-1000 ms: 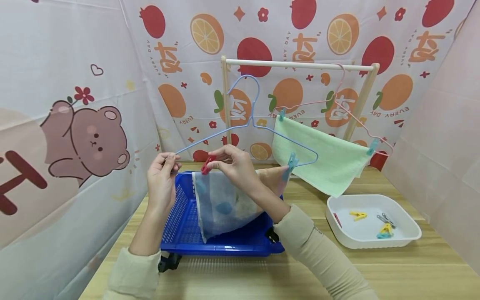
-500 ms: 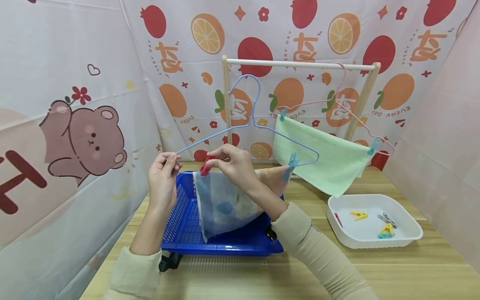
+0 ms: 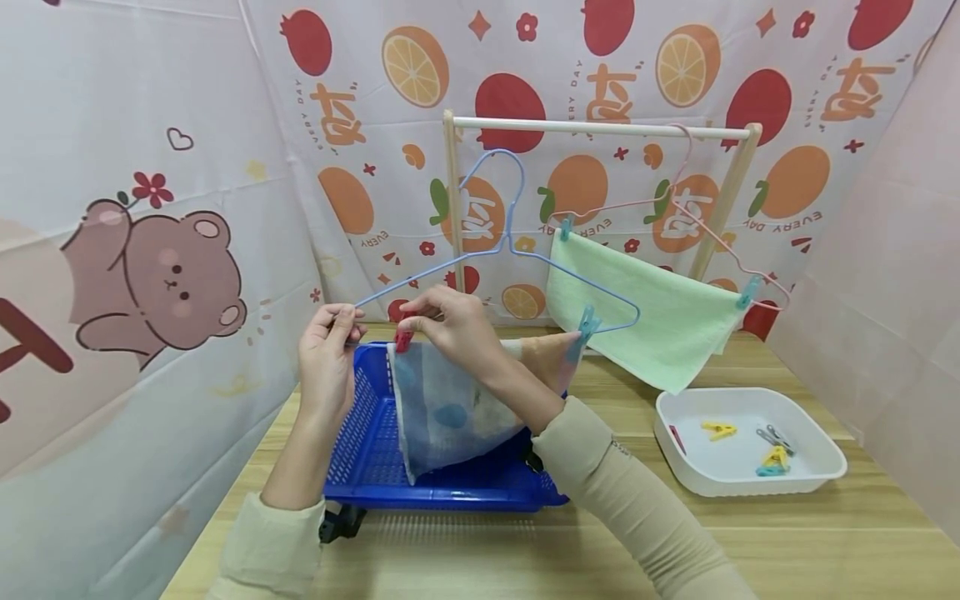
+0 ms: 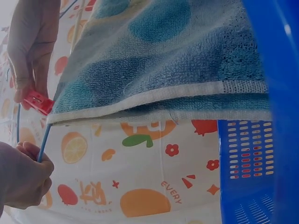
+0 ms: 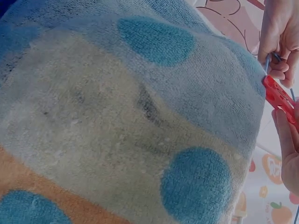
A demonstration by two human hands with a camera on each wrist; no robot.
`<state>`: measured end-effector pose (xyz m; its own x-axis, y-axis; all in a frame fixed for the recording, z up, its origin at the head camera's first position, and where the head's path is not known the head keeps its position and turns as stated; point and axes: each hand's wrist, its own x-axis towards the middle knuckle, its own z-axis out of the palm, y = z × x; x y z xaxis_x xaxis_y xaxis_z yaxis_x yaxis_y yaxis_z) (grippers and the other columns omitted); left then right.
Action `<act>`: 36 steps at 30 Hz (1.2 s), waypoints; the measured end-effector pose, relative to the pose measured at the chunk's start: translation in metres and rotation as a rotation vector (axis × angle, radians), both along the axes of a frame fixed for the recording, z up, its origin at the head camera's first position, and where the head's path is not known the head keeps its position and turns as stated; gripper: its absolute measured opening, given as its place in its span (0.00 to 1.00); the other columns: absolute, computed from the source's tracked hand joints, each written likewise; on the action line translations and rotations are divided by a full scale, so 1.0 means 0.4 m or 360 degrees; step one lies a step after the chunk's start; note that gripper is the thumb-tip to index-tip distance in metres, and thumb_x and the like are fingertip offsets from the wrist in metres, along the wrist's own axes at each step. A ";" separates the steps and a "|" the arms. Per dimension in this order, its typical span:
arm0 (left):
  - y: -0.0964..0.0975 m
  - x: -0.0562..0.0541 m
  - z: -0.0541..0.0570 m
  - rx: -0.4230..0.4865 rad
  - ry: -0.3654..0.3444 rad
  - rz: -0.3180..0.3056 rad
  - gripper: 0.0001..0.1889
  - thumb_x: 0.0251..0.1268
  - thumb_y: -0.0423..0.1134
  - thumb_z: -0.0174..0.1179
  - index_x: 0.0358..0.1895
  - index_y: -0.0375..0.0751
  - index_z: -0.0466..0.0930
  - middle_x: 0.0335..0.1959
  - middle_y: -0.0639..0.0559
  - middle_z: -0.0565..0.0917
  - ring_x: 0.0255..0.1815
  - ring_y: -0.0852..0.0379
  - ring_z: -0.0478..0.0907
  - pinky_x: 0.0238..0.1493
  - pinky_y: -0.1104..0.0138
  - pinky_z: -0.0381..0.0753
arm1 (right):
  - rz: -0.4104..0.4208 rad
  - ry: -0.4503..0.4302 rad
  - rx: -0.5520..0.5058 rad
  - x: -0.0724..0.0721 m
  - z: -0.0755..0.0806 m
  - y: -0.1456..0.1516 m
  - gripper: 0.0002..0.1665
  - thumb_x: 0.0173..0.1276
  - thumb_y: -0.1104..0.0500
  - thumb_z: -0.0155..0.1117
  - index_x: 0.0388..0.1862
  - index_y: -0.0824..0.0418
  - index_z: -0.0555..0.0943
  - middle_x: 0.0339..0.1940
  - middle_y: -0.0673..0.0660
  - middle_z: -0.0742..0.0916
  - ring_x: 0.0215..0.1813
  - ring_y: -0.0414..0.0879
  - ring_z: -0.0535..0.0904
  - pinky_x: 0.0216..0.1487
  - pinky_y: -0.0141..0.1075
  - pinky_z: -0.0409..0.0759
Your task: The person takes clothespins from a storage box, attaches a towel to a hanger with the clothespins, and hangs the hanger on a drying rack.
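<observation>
My left hand (image 3: 326, 358) pinches the left end of a blue clothes hanger (image 3: 507, 237), whose hook points up. With thumb and fingers, my right hand (image 3: 461, 329) pinches a red clothespin (image 3: 402, 332) at the left top corner of a patterned towel (image 3: 457, 408). In the left wrist view the red clothespin (image 4: 38, 102) meets that corner beside the hanger wire; whether it grips both cannot be told. A light-blue clothespin (image 3: 587, 323) fastens the towel's other top corner to the hanger's right side. The towel hangs down over a blue basket (image 3: 450, 498).
Behind, a rack (image 3: 600, 127) carries a pink hanger (image 3: 675, 196) with a green towel (image 3: 637, 308) clipped on by two blue clothespins. At right, a white tray (image 3: 750, 483) holds several clothespins. All this stands on a wooden table (image 3: 600, 550).
My right hand has shifted slightly left with the red clothespin, which now stands more upright at the towel's corner. My left hand keeps its hold on the hanger, nearly still.
</observation>
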<state>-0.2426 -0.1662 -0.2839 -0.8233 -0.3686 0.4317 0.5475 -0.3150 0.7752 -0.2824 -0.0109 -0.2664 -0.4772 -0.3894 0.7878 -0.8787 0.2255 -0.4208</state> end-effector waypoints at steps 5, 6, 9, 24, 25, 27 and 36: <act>0.002 0.000 0.001 -0.0007 -0.0010 0.0003 0.10 0.70 0.31 0.45 0.30 0.39 0.73 0.29 0.49 0.73 0.29 0.58 0.67 0.37 0.74 0.72 | -0.0030 0.0039 0.0075 -0.002 0.003 -0.008 0.08 0.54 0.64 0.69 0.33 0.66 0.83 0.31 0.53 0.83 0.33 0.39 0.78 0.35 0.21 0.74; 0.002 0.000 0.000 -0.0011 -0.0011 0.0004 0.10 0.70 0.31 0.45 0.30 0.39 0.73 0.29 0.49 0.73 0.29 0.58 0.68 0.37 0.74 0.72 | -0.0037 0.0043 0.0090 -0.003 0.003 -0.008 0.08 0.54 0.63 0.69 0.33 0.66 0.83 0.30 0.53 0.83 0.33 0.39 0.78 0.35 0.21 0.73; 0.002 0.001 0.000 -0.0021 -0.0006 0.0009 0.10 0.71 0.31 0.45 0.31 0.39 0.73 0.29 0.49 0.73 0.29 0.58 0.68 0.38 0.73 0.72 | -0.0049 0.0064 0.0136 -0.005 0.005 -0.011 0.08 0.55 0.63 0.69 0.33 0.66 0.83 0.30 0.53 0.83 0.33 0.39 0.78 0.34 0.21 0.73; -0.003 -0.004 -0.012 0.0034 -0.0028 0.0012 0.11 0.70 0.29 0.45 0.29 0.40 0.74 0.28 0.50 0.74 0.28 0.59 0.66 0.37 0.74 0.72 | -0.0066 -0.0015 0.0335 -0.015 0.020 -0.024 0.07 0.58 0.62 0.67 0.33 0.65 0.83 0.30 0.52 0.84 0.33 0.38 0.79 0.36 0.21 0.72; -0.003 -0.005 -0.012 0.0037 -0.0030 0.0013 0.12 0.70 0.29 0.45 0.28 0.40 0.74 0.28 0.51 0.74 0.28 0.59 0.66 0.37 0.74 0.72 | -0.0073 -0.0012 0.0342 -0.014 0.021 -0.025 0.06 0.57 0.62 0.68 0.32 0.64 0.83 0.30 0.52 0.84 0.33 0.38 0.79 0.36 0.21 0.72; -0.003 -0.005 -0.012 0.0042 -0.0031 0.0013 0.12 0.70 0.29 0.45 0.28 0.41 0.74 0.28 0.51 0.74 0.28 0.59 0.66 0.37 0.74 0.72 | -0.0084 -0.0007 0.0359 -0.015 0.021 -0.026 0.05 0.57 0.61 0.68 0.31 0.63 0.83 0.29 0.52 0.84 0.32 0.38 0.78 0.35 0.21 0.72; -0.002 -0.009 -0.012 0.0082 0.0049 -0.0011 0.11 0.69 0.29 0.46 0.28 0.38 0.74 0.26 0.49 0.74 0.26 0.59 0.66 0.35 0.73 0.72 | -0.0025 -0.0112 0.0348 -0.023 0.012 -0.023 0.07 0.56 0.62 0.69 0.33 0.64 0.83 0.30 0.52 0.84 0.31 0.37 0.79 0.33 0.21 0.73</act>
